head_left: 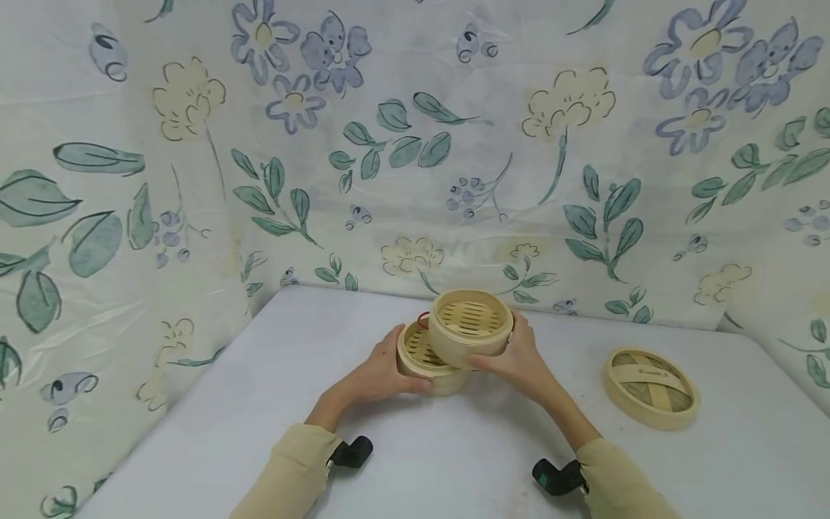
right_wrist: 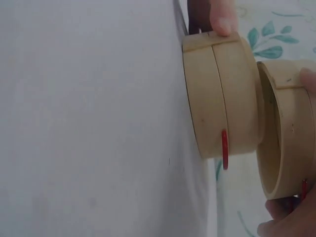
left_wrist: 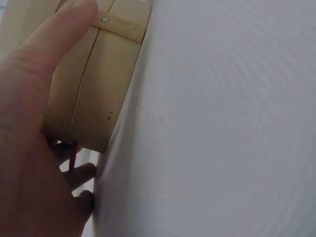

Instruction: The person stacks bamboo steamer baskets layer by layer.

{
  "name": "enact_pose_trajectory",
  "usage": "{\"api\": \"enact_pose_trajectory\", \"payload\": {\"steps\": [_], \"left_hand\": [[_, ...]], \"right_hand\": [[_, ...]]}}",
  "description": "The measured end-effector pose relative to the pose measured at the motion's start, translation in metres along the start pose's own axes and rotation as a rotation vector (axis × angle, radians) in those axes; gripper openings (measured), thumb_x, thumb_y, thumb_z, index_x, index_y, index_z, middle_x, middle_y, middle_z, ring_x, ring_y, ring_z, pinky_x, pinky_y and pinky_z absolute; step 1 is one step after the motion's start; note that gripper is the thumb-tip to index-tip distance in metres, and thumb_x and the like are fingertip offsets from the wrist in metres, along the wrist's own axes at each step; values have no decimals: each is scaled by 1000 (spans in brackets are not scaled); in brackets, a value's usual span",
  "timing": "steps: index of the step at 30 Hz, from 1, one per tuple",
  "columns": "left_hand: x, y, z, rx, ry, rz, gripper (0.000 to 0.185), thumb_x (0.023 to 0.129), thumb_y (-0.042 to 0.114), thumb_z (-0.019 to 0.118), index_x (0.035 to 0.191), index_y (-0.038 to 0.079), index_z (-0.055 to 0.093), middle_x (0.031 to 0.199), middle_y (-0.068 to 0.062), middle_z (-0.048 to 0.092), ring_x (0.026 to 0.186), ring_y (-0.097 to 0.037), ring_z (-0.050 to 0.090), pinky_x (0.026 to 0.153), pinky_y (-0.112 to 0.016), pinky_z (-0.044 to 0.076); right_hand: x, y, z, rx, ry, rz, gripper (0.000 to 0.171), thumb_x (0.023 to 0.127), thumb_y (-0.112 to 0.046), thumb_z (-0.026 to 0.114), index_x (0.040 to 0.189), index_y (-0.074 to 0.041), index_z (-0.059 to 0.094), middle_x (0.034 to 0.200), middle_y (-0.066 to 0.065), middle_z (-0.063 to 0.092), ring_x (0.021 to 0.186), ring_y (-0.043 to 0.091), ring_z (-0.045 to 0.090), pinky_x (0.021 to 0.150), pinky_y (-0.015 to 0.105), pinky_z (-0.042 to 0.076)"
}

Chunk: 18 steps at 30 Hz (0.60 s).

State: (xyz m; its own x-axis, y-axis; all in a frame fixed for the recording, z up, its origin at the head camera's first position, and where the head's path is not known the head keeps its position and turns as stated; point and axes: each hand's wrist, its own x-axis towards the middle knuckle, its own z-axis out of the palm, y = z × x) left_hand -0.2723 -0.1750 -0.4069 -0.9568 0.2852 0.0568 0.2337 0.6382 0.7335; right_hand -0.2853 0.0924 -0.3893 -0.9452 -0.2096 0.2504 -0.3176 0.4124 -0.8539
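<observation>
Upper bamboo steamer tier (head_left: 471, 326), gripped by the right hand (head_left: 519, 357), sits tilted and offset toward 3 o'clock on the lower steamer tier (head_left: 421, 360). The left hand (head_left: 376, 375) clasps the lower tier, which rests mid-surface (head_left: 259, 404). The woven steamer lid (head_left: 650, 386) lies well apart at 3 o'clock.

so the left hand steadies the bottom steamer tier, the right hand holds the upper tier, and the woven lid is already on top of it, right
Not quite. The lid is not on the upper tier: it lies apart on the table, off to the right hand's side, as the head view shows. The left hand does steady the bottom tier.
</observation>
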Motion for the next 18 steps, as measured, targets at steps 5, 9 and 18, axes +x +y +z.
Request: {"api": "enact_pose_trajectory", "payload": {"steps": [5,9,18], "left_hand": [[1,1,1,-13,9,9,123,69,50,87,156,4,14,154,-14,32,144,-28,29,118,-49,24],[1,2,2,-19,9,1,124,69,50,87,156,4,13,154,-16,31,144,-28,29,118,-49,25],[1,0,1,-17,17,-40,134,67,52,88,156,2,1,157,-20,26,146,-31,26,118,-50,25]], "right_hand": [[5,-4,13,11,17,-53,109,68,-33,90,151,-5,25,144,16,38,134,29,32,114,53,26],[6,-7,20,11,35,-58,108,66,-33,91,150,-7,29,141,14,41,132,28,34,113,52,27],[7,-15,38,-40,49,-3,111,65,-39,91,150,-7,27,140,15,40,129,29,33,109,53,33]]}}
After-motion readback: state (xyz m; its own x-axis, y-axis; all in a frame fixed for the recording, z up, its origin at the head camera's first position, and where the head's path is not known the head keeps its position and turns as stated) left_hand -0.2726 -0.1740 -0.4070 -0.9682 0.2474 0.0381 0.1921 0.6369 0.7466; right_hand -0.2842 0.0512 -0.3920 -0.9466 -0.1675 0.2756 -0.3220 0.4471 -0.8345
